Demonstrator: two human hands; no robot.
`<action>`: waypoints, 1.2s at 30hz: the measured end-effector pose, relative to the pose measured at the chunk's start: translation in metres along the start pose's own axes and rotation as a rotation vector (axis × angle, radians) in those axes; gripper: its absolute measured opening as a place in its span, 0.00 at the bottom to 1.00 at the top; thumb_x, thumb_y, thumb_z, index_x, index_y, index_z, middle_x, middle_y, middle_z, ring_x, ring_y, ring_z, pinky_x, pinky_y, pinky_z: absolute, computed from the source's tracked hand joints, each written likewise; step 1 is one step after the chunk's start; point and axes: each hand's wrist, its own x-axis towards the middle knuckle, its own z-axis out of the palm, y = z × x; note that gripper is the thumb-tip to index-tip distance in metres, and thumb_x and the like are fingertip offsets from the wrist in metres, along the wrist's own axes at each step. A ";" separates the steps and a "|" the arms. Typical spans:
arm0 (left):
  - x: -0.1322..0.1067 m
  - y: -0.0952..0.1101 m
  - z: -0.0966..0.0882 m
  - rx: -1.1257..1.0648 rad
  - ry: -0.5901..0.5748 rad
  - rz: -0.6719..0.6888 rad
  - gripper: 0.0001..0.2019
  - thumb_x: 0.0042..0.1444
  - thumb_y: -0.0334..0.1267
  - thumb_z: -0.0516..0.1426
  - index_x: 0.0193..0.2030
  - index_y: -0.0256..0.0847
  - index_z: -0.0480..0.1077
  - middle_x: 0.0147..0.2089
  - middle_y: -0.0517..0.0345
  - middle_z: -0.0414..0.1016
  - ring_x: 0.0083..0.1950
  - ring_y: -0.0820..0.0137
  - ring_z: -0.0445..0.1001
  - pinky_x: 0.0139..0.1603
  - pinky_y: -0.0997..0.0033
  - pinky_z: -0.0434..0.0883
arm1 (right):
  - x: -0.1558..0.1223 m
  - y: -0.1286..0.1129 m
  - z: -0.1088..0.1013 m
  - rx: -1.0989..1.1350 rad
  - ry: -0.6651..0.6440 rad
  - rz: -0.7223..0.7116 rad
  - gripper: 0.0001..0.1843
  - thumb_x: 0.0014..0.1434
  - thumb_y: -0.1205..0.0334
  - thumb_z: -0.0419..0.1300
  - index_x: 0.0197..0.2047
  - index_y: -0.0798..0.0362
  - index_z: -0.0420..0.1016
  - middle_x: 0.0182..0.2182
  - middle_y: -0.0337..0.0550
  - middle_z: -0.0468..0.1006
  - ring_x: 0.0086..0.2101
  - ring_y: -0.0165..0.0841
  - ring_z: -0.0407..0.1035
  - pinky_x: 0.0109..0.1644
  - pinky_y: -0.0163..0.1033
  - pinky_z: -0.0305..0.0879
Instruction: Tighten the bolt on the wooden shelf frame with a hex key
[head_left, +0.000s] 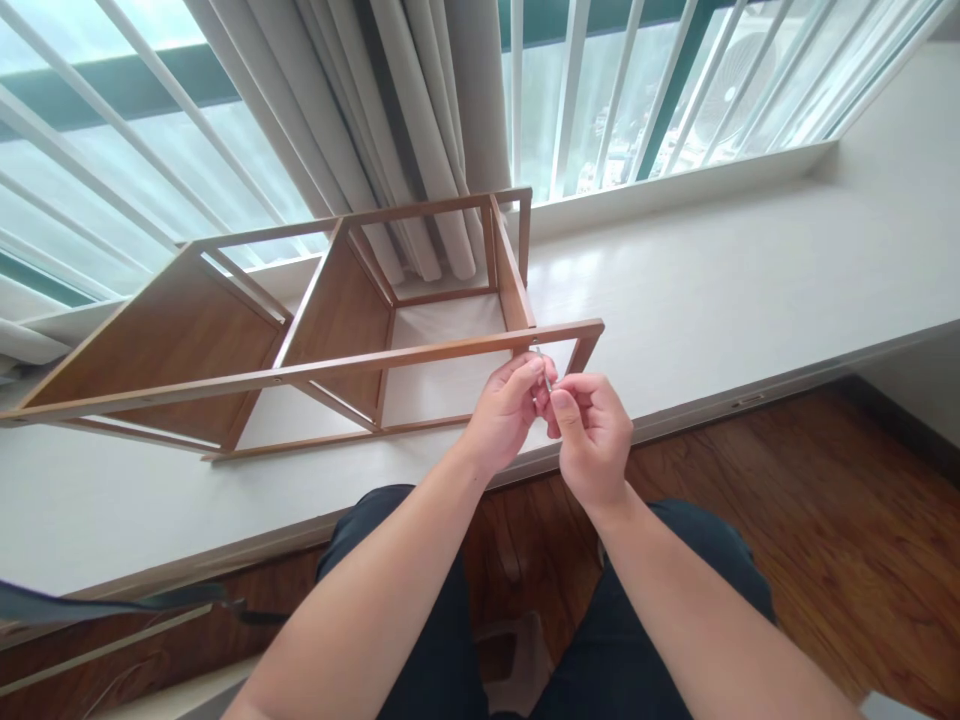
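Note:
A wooden shelf frame lies on its side on a white window ledge. My left hand and my right hand meet just below the frame's near rail, close to its right end. Both hands pinch a thin metal tool, possibly a hex key, whose tip points up toward the underside of the rail. The fingers of both hands are closed around it. Two wooden shelf panels sit inside the frame.
Grey curtains hang behind the frame, between barred windows. A brown wooden floor lies below the ledge. My knees in dark trousers are under my arms. A dark strap lies at the lower left.

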 end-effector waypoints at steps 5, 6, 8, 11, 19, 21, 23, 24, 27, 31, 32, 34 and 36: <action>0.000 0.001 0.002 -0.005 0.018 0.002 0.14 0.61 0.47 0.60 0.33 0.38 0.69 0.23 0.66 0.61 0.23 0.78 0.65 0.26 0.77 0.70 | 0.000 0.003 0.001 -0.009 0.007 -0.002 0.06 0.69 0.57 0.63 0.44 0.50 0.75 0.31 0.36 0.77 0.28 0.25 0.70 0.34 0.31 0.67; -0.001 0.001 0.002 -0.006 0.018 0.003 0.14 0.60 0.47 0.60 0.33 0.38 0.69 0.23 0.66 0.61 0.23 0.78 0.65 0.27 0.77 0.71 | 0.001 0.003 0.001 -0.012 0.011 -0.005 0.06 0.69 0.57 0.63 0.44 0.50 0.75 0.30 0.36 0.76 0.29 0.25 0.70 0.34 0.32 0.67; -0.001 0.002 0.002 -0.008 0.021 0.002 0.13 0.60 0.47 0.61 0.33 0.38 0.69 0.22 0.66 0.60 0.23 0.78 0.65 0.28 0.77 0.71 | 0.001 0.003 0.002 -0.015 0.017 -0.011 0.06 0.69 0.57 0.63 0.44 0.50 0.75 0.30 0.36 0.76 0.29 0.25 0.70 0.34 0.32 0.68; 0.000 0.002 0.002 -0.011 0.041 -0.007 0.13 0.59 0.47 0.61 0.33 0.39 0.69 0.23 0.66 0.60 0.23 0.77 0.66 0.28 0.76 0.71 | 0.003 0.003 0.004 -0.016 0.017 -0.011 0.07 0.69 0.57 0.63 0.44 0.50 0.75 0.30 0.36 0.75 0.28 0.25 0.69 0.34 0.32 0.68; 0.001 0.003 0.002 -0.036 0.058 -0.033 0.13 0.59 0.47 0.62 0.33 0.38 0.70 0.23 0.66 0.60 0.24 0.77 0.66 0.29 0.76 0.71 | 0.005 0.003 0.006 -0.015 0.022 0.009 0.08 0.68 0.55 0.63 0.44 0.50 0.75 0.30 0.36 0.76 0.28 0.26 0.69 0.33 0.33 0.68; 0.001 0.002 0.001 -0.048 0.059 -0.039 0.13 0.59 0.47 0.62 0.33 0.38 0.70 0.23 0.66 0.61 0.25 0.76 0.67 0.29 0.75 0.71 | 0.005 0.003 0.006 -0.027 0.026 0.019 0.08 0.68 0.55 0.64 0.43 0.51 0.75 0.31 0.36 0.77 0.27 0.25 0.68 0.33 0.32 0.67; 0.002 0.002 0.000 -0.056 0.066 -0.046 0.13 0.58 0.47 0.62 0.34 0.38 0.71 0.24 0.65 0.61 0.25 0.76 0.67 0.29 0.75 0.71 | 0.006 0.002 0.007 -0.031 0.029 0.040 0.10 0.67 0.53 0.65 0.42 0.51 0.76 0.30 0.36 0.76 0.27 0.25 0.67 0.32 0.32 0.66; 0.002 0.002 0.000 -0.056 0.071 -0.047 0.14 0.58 0.47 0.62 0.34 0.38 0.71 0.24 0.65 0.62 0.25 0.76 0.68 0.29 0.75 0.71 | 0.006 0.001 0.007 -0.029 0.029 0.055 0.11 0.66 0.53 0.65 0.42 0.52 0.76 0.30 0.36 0.76 0.26 0.25 0.67 0.32 0.32 0.66; 0.002 0.001 -0.001 -0.055 0.085 -0.042 0.14 0.57 0.47 0.63 0.34 0.37 0.72 0.24 0.65 0.63 0.25 0.76 0.68 0.29 0.75 0.72 | 0.007 -0.001 0.007 -0.016 0.032 0.095 0.12 0.65 0.51 0.66 0.41 0.52 0.77 0.28 0.36 0.75 0.26 0.25 0.67 0.31 0.33 0.66; 0.002 0.001 -0.001 -0.063 0.091 -0.049 0.15 0.57 0.48 0.64 0.34 0.37 0.72 0.24 0.65 0.63 0.25 0.76 0.69 0.30 0.76 0.72 | 0.009 -0.003 0.008 0.000 0.026 0.107 0.13 0.65 0.51 0.66 0.41 0.53 0.78 0.27 0.36 0.76 0.25 0.25 0.67 0.30 0.32 0.66; 0.002 0.002 -0.001 -0.064 0.093 -0.051 0.15 0.56 0.49 0.65 0.34 0.37 0.72 0.24 0.65 0.64 0.25 0.77 0.69 0.29 0.76 0.72 | 0.009 -0.003 0.008 0.001 0.024 0.107 0.13 0.65 0.51 0.66 0.41 0.53 0.78 0.27 0.36 0.76 0.25 0.25 0.66 0.30 0.32 0.65; 0.002 0.002 -0.001 -0.071 0.097 -0.055 0.16 0.55 0.50 0.66 0.34 0.37 0.72 0.23 0.66 0.64 0.24 0.77 0.68 0.28 0.76 0.71 | 0.010 -0.005 0.009 0.003 0.024 0.109 0.14 0.66 0.50 0.65 0.40 0.53 0.78 0.26 0.36 0.76 0.24 0.25 0.66 0.29 0.32 0.65; 0.003 0.002 -0.001 -0.079 0.097 -0.057 0.17 0.55 0.50 0.66 0.35 0.38 0.71 0.23 0.67 0.62 0.22 0.77 0.66 0.24 0.76 0.69 | 0.011 -0.007 0.010 0.015 0.026 0.116 0.15 0.66 0.49 0.64 0.39 0.53 0.78 0.25 0.36 0.75 0.24 0.25 0.65 0.28 0.32 0.65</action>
